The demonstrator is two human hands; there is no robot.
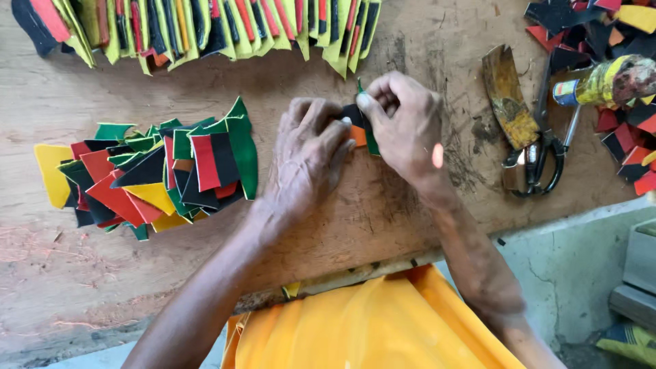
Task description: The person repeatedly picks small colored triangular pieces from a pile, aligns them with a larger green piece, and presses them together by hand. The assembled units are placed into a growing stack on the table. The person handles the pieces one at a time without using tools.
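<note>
Head view: two hands pinching one small patch on a wooden board.
Left hand and right hand both grip the black, orange and green patch; pile lies left of it, scissors right.

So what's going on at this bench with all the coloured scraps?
A person works at a worn wooden board. Both hands meet at its middle: the left hand and right hand pinch a small stacked piece of black, orange and green material. A loose heap of red, green, black and yellow cut pieces lies to the left; black-handled scissors rest to the right.
</note>
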